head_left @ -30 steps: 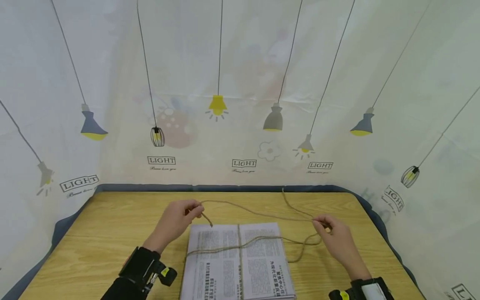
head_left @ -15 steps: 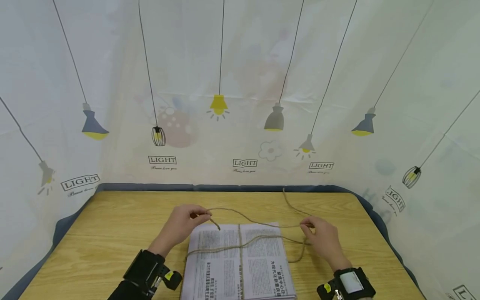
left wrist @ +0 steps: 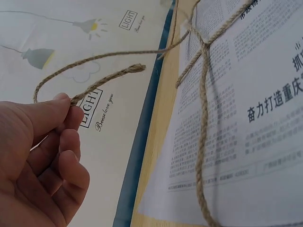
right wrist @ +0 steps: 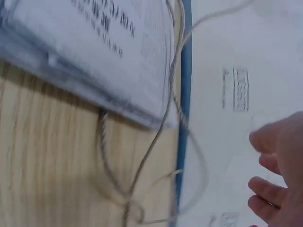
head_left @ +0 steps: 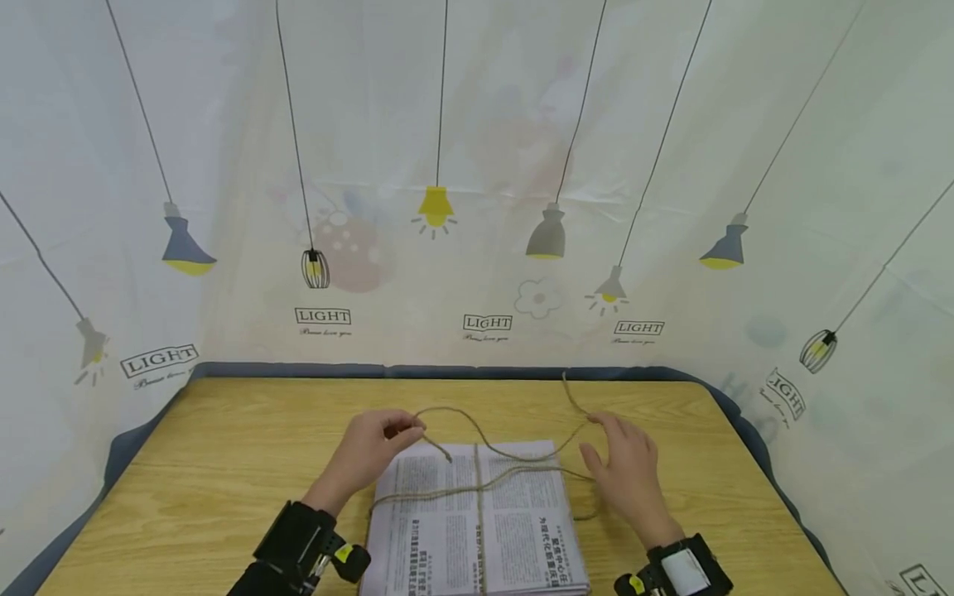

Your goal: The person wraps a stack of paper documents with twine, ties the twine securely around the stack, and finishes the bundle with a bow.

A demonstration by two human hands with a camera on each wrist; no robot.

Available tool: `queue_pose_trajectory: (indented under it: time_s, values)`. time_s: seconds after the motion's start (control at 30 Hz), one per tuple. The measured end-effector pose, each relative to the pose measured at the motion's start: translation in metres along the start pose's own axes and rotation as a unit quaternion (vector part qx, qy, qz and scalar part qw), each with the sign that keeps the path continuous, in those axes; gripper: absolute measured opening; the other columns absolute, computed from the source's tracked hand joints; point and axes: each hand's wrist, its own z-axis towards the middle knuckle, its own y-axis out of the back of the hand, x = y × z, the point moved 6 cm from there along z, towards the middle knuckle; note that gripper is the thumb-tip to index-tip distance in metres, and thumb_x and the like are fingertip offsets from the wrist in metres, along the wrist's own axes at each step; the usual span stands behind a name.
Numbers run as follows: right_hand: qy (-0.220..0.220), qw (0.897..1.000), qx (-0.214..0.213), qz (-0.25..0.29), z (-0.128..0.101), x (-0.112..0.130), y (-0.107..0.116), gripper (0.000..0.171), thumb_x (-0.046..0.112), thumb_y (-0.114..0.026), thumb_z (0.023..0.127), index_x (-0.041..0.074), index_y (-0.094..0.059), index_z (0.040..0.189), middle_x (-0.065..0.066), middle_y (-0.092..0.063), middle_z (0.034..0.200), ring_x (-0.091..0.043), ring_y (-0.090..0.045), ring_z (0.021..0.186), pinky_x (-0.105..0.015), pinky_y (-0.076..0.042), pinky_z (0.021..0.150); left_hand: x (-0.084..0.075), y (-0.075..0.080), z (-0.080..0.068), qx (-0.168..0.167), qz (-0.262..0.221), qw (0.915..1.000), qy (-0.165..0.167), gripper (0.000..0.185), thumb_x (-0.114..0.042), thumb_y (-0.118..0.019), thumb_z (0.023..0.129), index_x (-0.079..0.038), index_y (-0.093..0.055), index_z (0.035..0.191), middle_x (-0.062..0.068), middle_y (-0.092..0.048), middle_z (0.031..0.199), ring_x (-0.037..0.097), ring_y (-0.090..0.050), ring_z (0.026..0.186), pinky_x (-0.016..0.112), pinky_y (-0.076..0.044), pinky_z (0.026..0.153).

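Note:
A stack of newspapers (head_left: 522, 526) lies on the table, with brown twine (left wrist: 203, 118) crossing over its top in two directions. My left hand (head_left: 373, 451), above the stack's far left corner, pinches a length of twine between thumb and fingertips. A short free end (left wrist: 108, 81) sticks out past that pinch. From there the twine sags in a loose loop above the stack's far edge toward the right. My right hand (head_left: 629, 472) is beside the far right corner, thumb apart from the fingers, its fingertips close to the twine. The right wrist view shows nothing in its grasp.
The wood-grain table (head_left: 224, 480) has a dark blue border (head_left: 447, 372) at the back. More twine (head_left: 572, 396) trails to the far edge, and another loop (right wrist: 109, 165) lies right of the stack. A white curtain (head_left: 477, 124) with printed lamps hangs behind.
My right hand has moved left toward the stack and let go of the twine it pinched. My left hand has shifted slightly right and down. The twine between them sags lower.

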Motion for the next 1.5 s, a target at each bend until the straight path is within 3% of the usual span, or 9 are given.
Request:
queue_pose_trajectory:
  time_s: [0.1,0.17,0.27,0.37,0.5,0.7,0.9,1.23,1.5]
  values:
    - [0.011,1.0,0.008,0.004,-0.002,0.024,0.0,0.027,0.014,-0.068,0.091,0.007,-0.064,0.116,-0.012,-0.066,0.109,-0.029,-0.061,0.102,-0.047,-0.045,0.093,-0.002,-0.001,0.0,-0.003,-0.005,0.9999,-0.01,0.01,-0.023,-0.066,0.094,-0.02,-0.073,0.1,-0.006,-0.069,0.09,0.009,-0.058,0.078,0.025,-0.046,0.069]
    - [0.012,0.999,0.038,0.004,-0.005,0.041,-0.006,0.015,0.015,-0.069,0.09,0.009,-0.068,0.104,-0.003,-0.067,0.092,-0.016,-0.062,0.083,-0.033,-0.05,0.075,-0.004,-0.003,0.0,-0.004,-0.008,0.9998,-0.018,0.009,-0.023,-0.066,0.094,-0.021,-0.073,0.1,-0.006,-0.069,0.09,0.01,-0.057,0.077,0.025,-0.046,0.068]
    - [0.011,0.995,0.103,0.006,-0.016,0.063,-0.024,0.005,0.019,-0.067,0.091,0.015,-0.068,0.088,0.009,-0.058,0.071,-0.003,-0.048,0.06,-0.021,-0.041,0.055,-0.005,-0.005,0.0,-0.001,-0.017,0.9997,-0.02,0.007,-0.023,-0.066,0.094,-0.023,-0.072,0.097,-0.005,-0.069,0.089,0.011,-0.056,0.076,0.025,-0.045,0.068]
    - [0.028,0.989,0.147,0.007,-0.031,0.083,-0.043,0.012,0.025,-0.067,0.091,0.018,-0.066,0.081,0.013,-0.048,0.06,-0.001,-0.038,0.051,-0.02,-0.032,0.049,-0.005,-0.007,0.0,0.0,-0.024,0.9996,-0.018,0.006,-0.023,-0.067,0.093,-0.024,-0.072,0.096,-0.006,-0.069,0.089,0.011,-0.056,0.077,0.026,-0.045,0.068]
    - [0.022,0.984,0.178,0.013,-0.047,0.1,-0.066,0.02,0.033,-0.068,0.089,0.02,-0.062,0.074,0.013,-0.046,0.058,-0.003,-0.039,0.051,-0.023,-0.032,0.049,-0.005,-0.009,-0.001,0.0,-0.028,0.9995,-0.015,0.005,-0.022,-0.068,0.092,-0.024,-0.072,0.095,-0.008,-0.068,0.088,0.011,-0.056,0.078,0.026,-0.045,0.071]
    - [-0.056,0.978,0.199,-0.002,-0.06,0.108,-0.088,0.036,0.045,-0.071,0.083,0.021,-0.058,0.06,0.01,-0.052,0.055,-0.009,-0.045,0.049,-0.029,-0.034,0.046,-0.006,-0.014,-0.004,0.002,-0.029,0.9994,-0.018,0.005,-0.02,-0.07,0.09,-0.023,-0.072,0.093,-0.008,-0.068,0.085,0.01,-0.057,0.078,0.025,-0.046,0.071]
    - [-0.065,0.976,0.208,-0.002,-0.062,0.113,-0.095,0.032,0.037,-0.075,0.08,0.02,-0.061,0.058,0.009,-0.054,0.054,-0.009,-0.046,0.049,-0.029,-0.036,0.047,-0.006,-0.017,-0.004,0.002,-0.03,0.9994,-0.016,0.006,-0.019,-0.071,0.089,-0.023,-0.072,0.092,-0.008,-0.068,0.084,0.011,-0.057,0.076,0.024,-0.046,0.07]
    - [-0.067,0.976,0.199,0.056,-0.065,0.109,-0.095,0.023,0.023,-0.065,0.081,0.019,-0.057,0.06,0.009,-0.049,0.053,-0.008,-0.043,0.047,-0.025,-0.034,0.046,-0.003,-0.02,-0.005,0.01,-0.031,0.9993,-0.02,0.005,-0.018,-0.071,0.089,-0.016,-0.073,0.094,-0.006,-0.069,0.088,0.01,-0.057,0.078,0.024,-0.046,0.07]
    - [-0.079,0.966,0.21,0.129,-0.064,0.105,-0.098,0.019,0.02,-0.063,0.083,0.015,-0.063,0.065,0.01,-0.047,0.051,-0.006,-0.042,0.046,-0.023,-0.035,0.046,0.009,-0.027,-0.005,0.021,-0.032,0.999,0.021,0.005,-0.018,-0.069,0.09,-0.019,-0.071,0.085,-0.005,-0.069,0.085,0.012,-0.053,0.072,0.025,-0.042,0.066]
